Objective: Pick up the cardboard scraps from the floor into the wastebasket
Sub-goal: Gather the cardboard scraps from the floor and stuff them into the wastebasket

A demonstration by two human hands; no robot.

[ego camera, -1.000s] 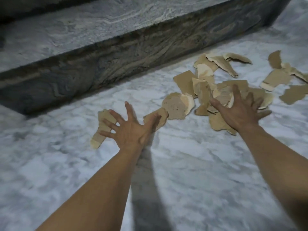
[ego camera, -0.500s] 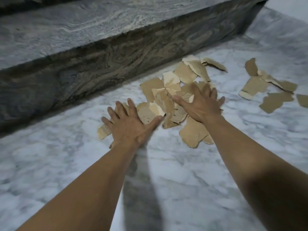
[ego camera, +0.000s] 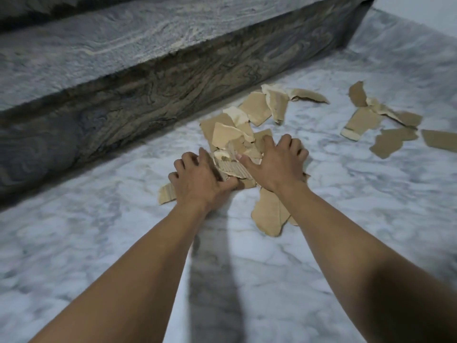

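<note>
Two hands on cardboard scraps [ego camera: 232, 134], marble floor [ego camera: 99, 243].
Left hand [ego camera: 197, 179] and right hand [ego camera: 277, 164] curl fingers round the heap near the stone step [ego camera: 123, 82]; loose pieces [ego camera: 385, 142] lie toward the floor's right edge.

One view only: a wide-angle camera on my head, facing forward and steeply down along both my forearms to the marble floor [ego camera: 99, 243]. It's close in: my left hand [ego camera: 200, 179] and right hand [ego camera: 277, 164] sit near frame centre at the cardboard scraps [ego camera: 230, 134], forearms filling the lower half. The dark stone step [ego camera: 123, 95] slants across the top left, with a pale wall [ego camera: 420, 6] in the top right corner.
</note>
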